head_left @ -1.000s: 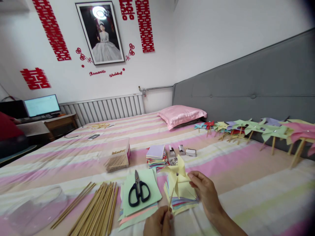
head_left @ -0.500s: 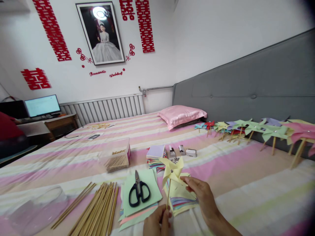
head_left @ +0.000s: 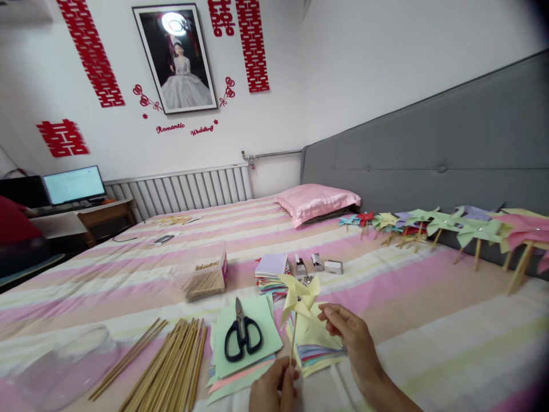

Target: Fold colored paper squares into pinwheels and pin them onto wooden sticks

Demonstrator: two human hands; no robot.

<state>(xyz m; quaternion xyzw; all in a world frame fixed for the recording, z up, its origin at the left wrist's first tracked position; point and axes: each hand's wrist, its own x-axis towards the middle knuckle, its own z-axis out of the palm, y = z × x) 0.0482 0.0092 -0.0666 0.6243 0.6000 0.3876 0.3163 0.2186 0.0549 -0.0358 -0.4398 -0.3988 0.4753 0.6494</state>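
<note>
A pale yellow paper pinwheel [head_left: 300,296] stands upright on a thin wooden stick above the bed. My left hand [head_left: 273,389] is closed round the bottom of the stick at the lower edge of the view. My right hand [head_left: 351,337] pinches the pinwheel's right-hand blade with thumb and fingertips. Beneath the pinwheel lies a stack of coloured paper squares [head_left: 317,349].
Black scissors [head_left: 242,335] lie on green paper. A bundle of wooden sticks [head_left: 171,366] lies to the left, with a clear box of short sticks [head_left: 206,277] beyond. A row of finished pinwheels [head_left: 433,226] leans against the grey headboard [head_left: 429,154]. A pink pillow [head_left: 315,200] lies behind.
The pinwheel has been raised and turned upright on its stick, shifting slightly left. My right hand has moved from the paper stack to the pinwheel's blade.
</note>
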